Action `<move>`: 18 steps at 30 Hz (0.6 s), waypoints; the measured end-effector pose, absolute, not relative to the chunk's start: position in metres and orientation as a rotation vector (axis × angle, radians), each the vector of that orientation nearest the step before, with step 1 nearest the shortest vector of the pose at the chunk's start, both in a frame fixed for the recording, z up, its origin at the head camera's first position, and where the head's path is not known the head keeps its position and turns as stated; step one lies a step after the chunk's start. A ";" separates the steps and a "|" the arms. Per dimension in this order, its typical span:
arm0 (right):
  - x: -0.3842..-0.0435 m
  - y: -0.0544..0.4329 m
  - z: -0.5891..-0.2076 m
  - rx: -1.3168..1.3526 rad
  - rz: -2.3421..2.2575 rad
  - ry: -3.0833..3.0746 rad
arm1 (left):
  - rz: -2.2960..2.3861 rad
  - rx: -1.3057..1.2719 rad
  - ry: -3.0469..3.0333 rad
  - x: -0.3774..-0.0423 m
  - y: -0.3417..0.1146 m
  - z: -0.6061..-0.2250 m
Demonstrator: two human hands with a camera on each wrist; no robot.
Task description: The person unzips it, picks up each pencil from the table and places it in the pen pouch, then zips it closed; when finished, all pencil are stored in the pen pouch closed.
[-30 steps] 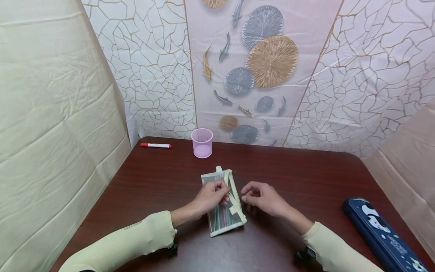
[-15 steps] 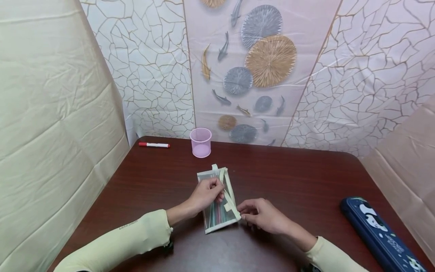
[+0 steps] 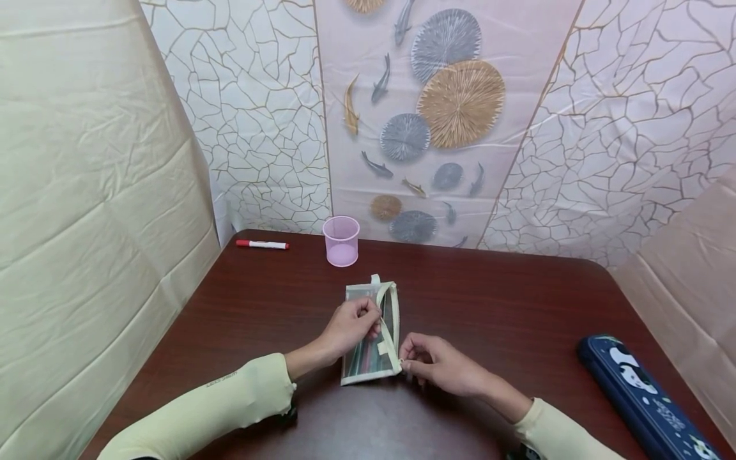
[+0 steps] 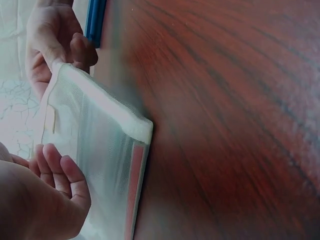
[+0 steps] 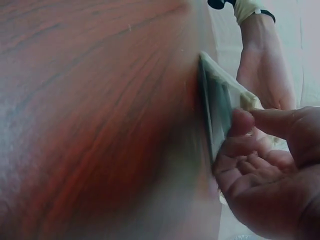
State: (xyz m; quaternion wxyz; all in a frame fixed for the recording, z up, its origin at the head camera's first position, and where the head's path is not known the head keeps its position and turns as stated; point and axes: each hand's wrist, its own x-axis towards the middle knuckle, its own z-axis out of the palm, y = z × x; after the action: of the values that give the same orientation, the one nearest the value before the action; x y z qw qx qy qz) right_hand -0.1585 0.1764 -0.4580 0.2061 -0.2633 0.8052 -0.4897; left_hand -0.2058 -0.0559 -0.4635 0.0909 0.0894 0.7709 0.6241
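Note:
A see-through mesh zipper pouch with cream trim lies mid-table, long coloured items showing through its side. Along its right side the zipped mouth gapes, wider toward the far end. My left hand reaches over the pouch and pinches the mouth's left edge between thumb and forefinger. At the near right corner, my right hand pinches the zipper end with thumb and forefinger. In the left wrist view the mesh stretches between both hands, a pink strip visible inside. The right wrist view shows the right fingertips at the cream corner.
A pink mesh pen cup stands at the table's back edge. Left of it lies a white marker with red ends. A dark blue panda pencil case is at the right edge. Patterned cloth hangs behind.
My right hand came nearer along the pouch's right side and now pinches its near corner. The mouth bows wider, and the pouch has turned slightly. My left hand keeps its pinch.

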 end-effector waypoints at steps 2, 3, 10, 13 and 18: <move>-0.158 0.175 -0.458 -0.756 -1.381 2.277 | 1.814 0.315 2.333 -0.206 -0.057 -0.464; -0.158 0.175 -0.458 -0.760 -1.379 2.313 | 1.765 0.362 2.381 -0.206 -0.057 -0.463; -0.157 0.169 -0.455 -0.691 -1.329 2.699 | 1.169 0.986 2.762 -0.195 -0.063 -0.462; -0.158 0.167 -0.453 -0.622 -1.339 2.790 | 0.955 1.158 2.862 -0.187 -0.061 -0.462; -0.159 0.165 -0.450 -0.606 -1.336 2.817 | 0.660 1.252 3.074 -0.174 -0.059 -0.460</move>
State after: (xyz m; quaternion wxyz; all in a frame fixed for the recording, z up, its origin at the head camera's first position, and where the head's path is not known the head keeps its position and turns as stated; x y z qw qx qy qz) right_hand -0.1590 0.1652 -0.4495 -0.0175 -0.1909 0.8868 -0.4206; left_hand -0.1742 -0.0588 -0.4596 -0.1211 0.3672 0.9017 0.1937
